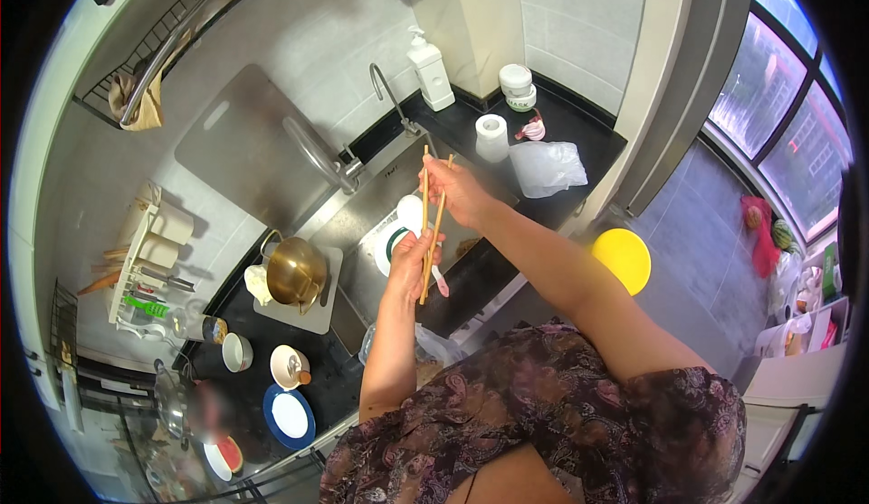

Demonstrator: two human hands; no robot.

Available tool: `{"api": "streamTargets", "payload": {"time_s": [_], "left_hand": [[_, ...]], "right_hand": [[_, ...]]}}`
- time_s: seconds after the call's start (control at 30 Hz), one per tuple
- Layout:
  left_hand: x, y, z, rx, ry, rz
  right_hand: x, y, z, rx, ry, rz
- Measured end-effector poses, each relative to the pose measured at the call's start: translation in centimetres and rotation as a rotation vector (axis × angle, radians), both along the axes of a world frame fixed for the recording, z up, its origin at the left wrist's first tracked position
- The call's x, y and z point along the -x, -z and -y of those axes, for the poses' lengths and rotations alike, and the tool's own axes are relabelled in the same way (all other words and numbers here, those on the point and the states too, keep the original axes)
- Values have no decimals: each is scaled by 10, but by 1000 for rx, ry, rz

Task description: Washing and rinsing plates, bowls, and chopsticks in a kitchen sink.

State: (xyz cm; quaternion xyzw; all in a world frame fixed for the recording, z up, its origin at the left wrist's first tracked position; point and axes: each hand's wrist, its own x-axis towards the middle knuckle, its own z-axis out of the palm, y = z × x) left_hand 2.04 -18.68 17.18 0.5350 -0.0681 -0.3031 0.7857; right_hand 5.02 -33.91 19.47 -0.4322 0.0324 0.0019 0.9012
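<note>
Two wooden chopsticks (pixel 426 195) are held above the stainless steel sink (pixel 370 253). My left hand (pixel 407 266) grips them near their lower ends. My right hand (pixel 451 188) is closed around them near the upper ends. Below lie white dishes (pixel 382 249) in the basin, one with a dark green band, partly hidden by my left hand. A white rounded piece (pixel 409 210) shows behind the chopsticks, and a pink-tipped handle (pixel 442 285) pokes out beneath my left hand. Whether these two belong together is hidden.
A curved faucet (pixel 319 154) reaches over the sink. A brass-coloured pot (pixel 297 271) stands on a board at the left, with bowls (pixel 290 367) and a blue-rimmed plate (pixel 290 416) beyond. Rightward are a paper roll (pixel 491 137), garlic (pixel 533 128) and a plastic bag (pixel 548 168).
</note>
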Motion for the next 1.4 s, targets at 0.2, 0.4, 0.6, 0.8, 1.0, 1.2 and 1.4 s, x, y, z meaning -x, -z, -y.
{"api": "streamTargets", "payload": {"time_s": [0.2, 0.4, 0.6, 0.8, 1.0, 1.2, 1.4], "left_hand": [[1, -4, 4, -72, -66, 52], [-3, -7, 0, -94, -92, 108], [2, -2, -25, -172, -7, 101], [-3, -10, -52, -162, 40, -11], [-10, -2, -72, -77, -74, -209], [-29, 20, -85, 1, 4, -232], [-58, 43, -89, 175, -267, -377]], "right_hand": [[8, -11, 1, 62, -7, 24], [6, 5, -13, 471, 121, 112], [-12, -6, -20, 416, 344, -19], [-13, 39, -64, 1242, 294, 298], [-17, 39, -94, 1326, -158, 134], [-84, 78, -61, 1696, 146, 389], [-172, 135, -26, 1777, 32, 243]]}}
